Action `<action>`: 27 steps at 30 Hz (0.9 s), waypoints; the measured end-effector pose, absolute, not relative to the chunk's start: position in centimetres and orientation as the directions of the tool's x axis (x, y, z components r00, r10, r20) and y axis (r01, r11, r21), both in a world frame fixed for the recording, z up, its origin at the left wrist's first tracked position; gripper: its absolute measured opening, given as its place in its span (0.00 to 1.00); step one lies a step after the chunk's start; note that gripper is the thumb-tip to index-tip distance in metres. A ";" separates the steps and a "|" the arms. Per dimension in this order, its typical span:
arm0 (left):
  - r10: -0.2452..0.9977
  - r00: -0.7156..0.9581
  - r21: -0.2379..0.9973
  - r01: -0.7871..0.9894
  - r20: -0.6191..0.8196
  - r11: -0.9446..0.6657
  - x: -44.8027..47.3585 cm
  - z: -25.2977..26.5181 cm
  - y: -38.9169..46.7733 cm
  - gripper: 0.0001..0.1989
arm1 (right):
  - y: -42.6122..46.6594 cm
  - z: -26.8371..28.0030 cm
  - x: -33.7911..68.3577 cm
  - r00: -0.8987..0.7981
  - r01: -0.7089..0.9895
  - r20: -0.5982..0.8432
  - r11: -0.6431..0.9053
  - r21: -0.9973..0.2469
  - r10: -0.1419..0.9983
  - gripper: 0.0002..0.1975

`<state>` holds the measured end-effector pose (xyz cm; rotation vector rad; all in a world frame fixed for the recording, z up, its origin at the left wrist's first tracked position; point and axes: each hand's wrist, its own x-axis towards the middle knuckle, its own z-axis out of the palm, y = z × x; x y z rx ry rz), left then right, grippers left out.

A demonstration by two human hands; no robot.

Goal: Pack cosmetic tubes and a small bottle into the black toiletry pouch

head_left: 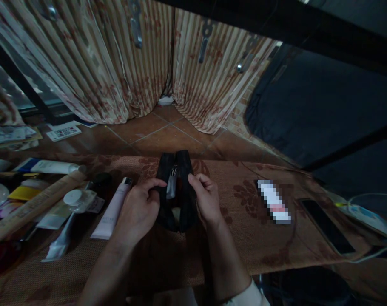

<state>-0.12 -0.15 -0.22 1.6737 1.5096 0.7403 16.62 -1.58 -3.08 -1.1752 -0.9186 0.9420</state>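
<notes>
A small black pouch [185,191] lies on the patterned cloth in front of me, its top spread apart. Inside it shows a whitish tube [172,185]; what else is in there is too dark to make out. My left hand [142,208] grips the pouch's left edge, with the index finger laid along the rim. Thumb and curled fingers of my right hand [206,195] pinch the opposite edge. Just left of my left hand is a pale pink tube [112,210] with a silvery cap, lying on the cloth.
Several tubes and bottles crowd the left side, among them a white-and-blue tube [49,165], a clear bottle with a white cap [77,199] and a long tan box [37,208]. On the right lie a pixelated object [274,202] and a dark phone [326,225]. Striped curtains [142,63] hang behind.
</notes>
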 end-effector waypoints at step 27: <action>0.981 0.056 0.615 0.786 -0.183 0.070 0.6 1.1 -0.7 0.30 | -1.7 -3.5 16.8 0.324 -0.079 0.085 0.116 -0.990 0.942 0.24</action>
